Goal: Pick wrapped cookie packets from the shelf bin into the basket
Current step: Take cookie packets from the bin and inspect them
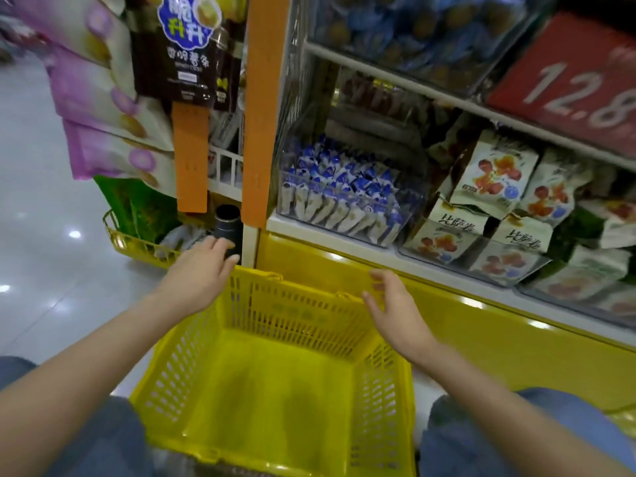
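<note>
A yellow plastic basket (206, 339) sits low between my knees with nothing inside it. Above and behind it, a clear shelf bin (399, 228) holds several blue-and-white wrapped cookie packets (340, 191) standing in rows. My left hand (196, 273) hovers over the basket's far left corner, fingers relaxed and holding nothing. My right hand (395, 308) is raised over the basket's far right rim, fingers loosely spread and bare, well below the bin.
To the right, more clear bins hold white snack packs with red fruit print (492, 173). An orange shelf post (261, 108) stands left of the cookie bin. Purple snack bags (99, 98) hang at left above a yellow wire rack (130, 242). A red price sign (581, 80) sits upper right.
</note>
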`<action>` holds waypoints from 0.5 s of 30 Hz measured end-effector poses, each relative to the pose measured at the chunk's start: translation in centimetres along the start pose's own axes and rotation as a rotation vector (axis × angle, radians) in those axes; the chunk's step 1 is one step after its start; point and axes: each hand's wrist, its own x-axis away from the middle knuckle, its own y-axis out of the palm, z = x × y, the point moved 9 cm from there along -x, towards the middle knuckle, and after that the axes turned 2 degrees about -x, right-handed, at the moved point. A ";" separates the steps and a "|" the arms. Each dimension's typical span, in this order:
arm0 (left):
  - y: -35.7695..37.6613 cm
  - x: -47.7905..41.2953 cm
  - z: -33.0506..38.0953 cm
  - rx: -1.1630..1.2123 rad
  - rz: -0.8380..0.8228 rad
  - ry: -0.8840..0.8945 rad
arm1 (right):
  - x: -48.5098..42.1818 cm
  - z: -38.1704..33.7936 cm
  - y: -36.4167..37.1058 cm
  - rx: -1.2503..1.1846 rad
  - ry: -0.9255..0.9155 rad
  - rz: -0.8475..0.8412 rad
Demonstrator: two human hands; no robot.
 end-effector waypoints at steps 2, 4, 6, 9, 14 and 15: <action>-2.2 -2.1 3.0 0.038 0.028 0.103 | -2.8 -3.8 -2.3 -0.047 -0.111 0.059; -3.7 -4.1 5.6 0.064 0.033 0.206 | -6.1 -6.9 -3.9 -0.077 -0.192 0.106; -4.8 -5.8 7.9 0.068 0.062 0.285 | -9.9 -9.3 -4.5 -0.077 -0.233 0.124; -5.3 -8.0 10.0 0.016 0.099 0.361 | -15.7 -11.4 -3.9 -0.030 -0.243 0.120; -3.6 -9.3 9.6 -0.100 0.083 0.433 | -23.8 -11.6 0.1 0.004 -0.114 -0.047; -3.3 -9.3 9.4 -0.114 0.086 0.444 | -24.7 -11.6 1.2 0.020 -0.107 -0.110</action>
